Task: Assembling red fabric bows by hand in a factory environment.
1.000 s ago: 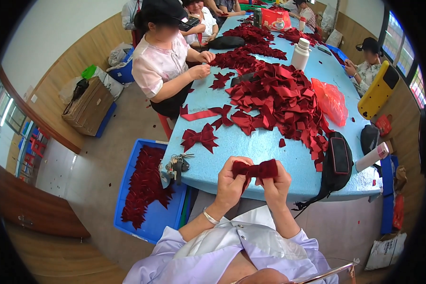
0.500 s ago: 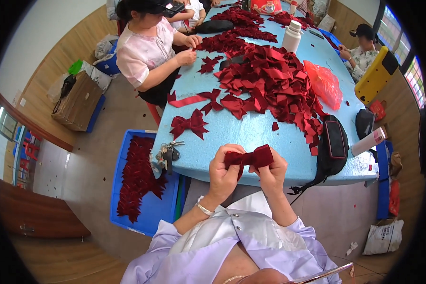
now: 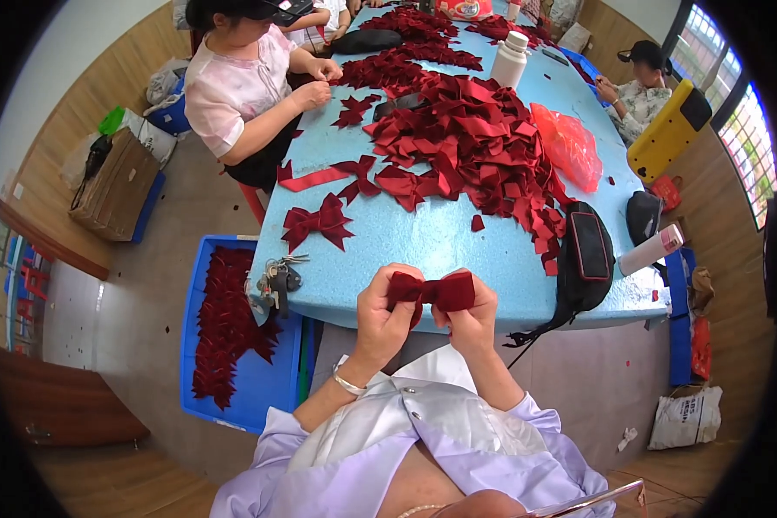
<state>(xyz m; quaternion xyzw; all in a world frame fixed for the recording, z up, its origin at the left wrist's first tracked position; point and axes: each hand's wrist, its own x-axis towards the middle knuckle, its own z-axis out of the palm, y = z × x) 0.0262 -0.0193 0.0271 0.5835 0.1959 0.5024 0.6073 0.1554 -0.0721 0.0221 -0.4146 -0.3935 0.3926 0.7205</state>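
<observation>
1. Left hand [image 3: 380,315] up front, fingers curled, thumb pressed in, a proper pinch!
2. Right hand [image 3: 473,318] just beside it, fingers bent, thumb angled upward, pinching too.
3. Left forearm [image 3: 330,402] slants inward; right forearm [image 3: 498,380] leans in more steeply, hands nearly level.

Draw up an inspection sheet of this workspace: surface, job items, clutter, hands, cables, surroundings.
Surface: blue table, glossy, partly covered.
Job's things: dark red bow in the hands; loose bow lying flat; red heap beyond; piled bows in the blue bin beside the table.
Clutter: keys at the near left corner; white bottle, red plastic bag and black bag around the heap.
Hands: left hand and right hand both pinch the dark red bow.
Cables: nothing clearly seen.
Surroundings: co-worker at the table's left side; cardboard box by the left wall.
</observation>
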